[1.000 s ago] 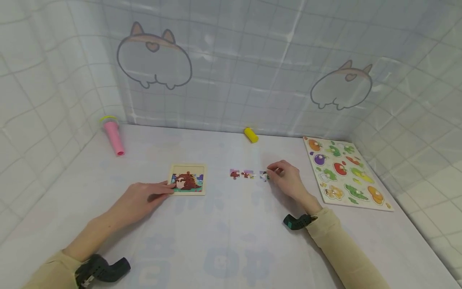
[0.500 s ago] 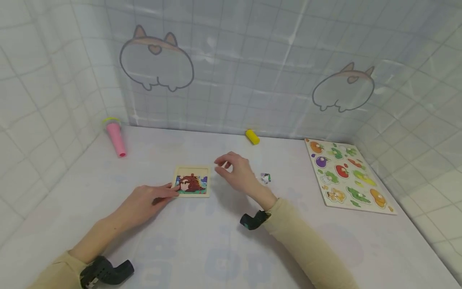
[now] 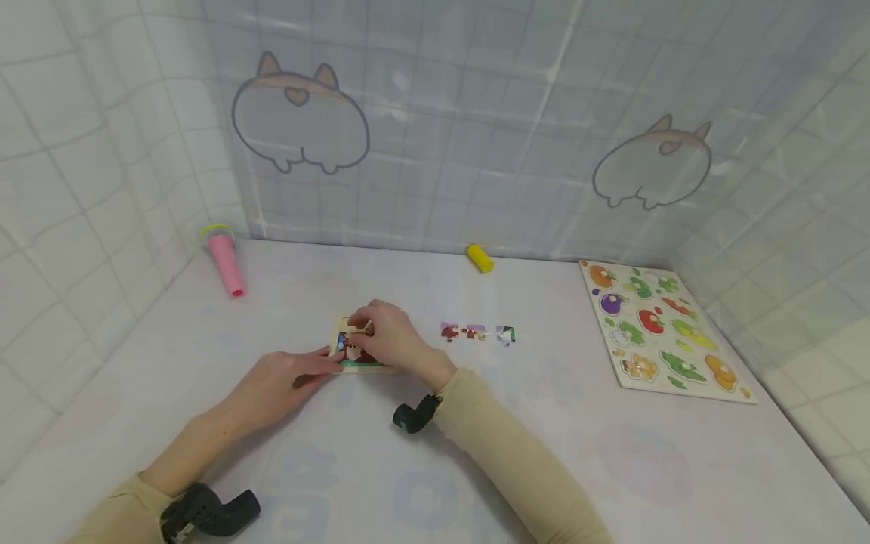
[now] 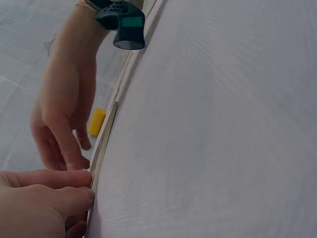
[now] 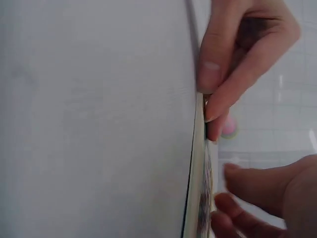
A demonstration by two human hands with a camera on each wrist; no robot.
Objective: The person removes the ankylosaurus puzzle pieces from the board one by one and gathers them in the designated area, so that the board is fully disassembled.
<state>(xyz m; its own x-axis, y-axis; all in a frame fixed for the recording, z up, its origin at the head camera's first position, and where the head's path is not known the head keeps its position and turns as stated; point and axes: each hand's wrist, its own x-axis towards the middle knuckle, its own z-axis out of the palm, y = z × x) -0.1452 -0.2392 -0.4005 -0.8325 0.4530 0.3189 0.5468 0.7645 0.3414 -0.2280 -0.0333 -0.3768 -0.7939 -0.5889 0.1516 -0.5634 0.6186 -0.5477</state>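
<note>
A small wooden jigsaw puzzle (image 3: 370, 369) lies on the table, its picture of a brown animal partly covered by my hands. My left hand (image 3: 282, 381) pinches the puzzle's left edge between thumb and fingers. Over the puzzle's upper part is my right hand (image 3: 390, 336), fingers bent and thumb apart from them. In the right wrist view, the right hand (image 5: 267, 198) has its fingertips at the puzzle's face, and no piece shows between thumb and fingers. Three loose pieces, a brown and purple piece (image 3: 450, 331), a middle piece (image 3: 475, 332) and a white piece (image 3: 506, 335), lie to the right.
A wooden board with vegetable pieces (image 3: 659, 325) lies at the right. At the back are a yellow cylinder (image 3: 480, 258) and a pink toy microphone (image 3: 226, 264). A patterned grey curtain (image 3: 421, 128) rises behind the table.
My right hand has moved left from beside the loose pieces to over the puzzle. The left hand has kept its hold on the puzzle's edge. The head view has shifted slightly.
</note>
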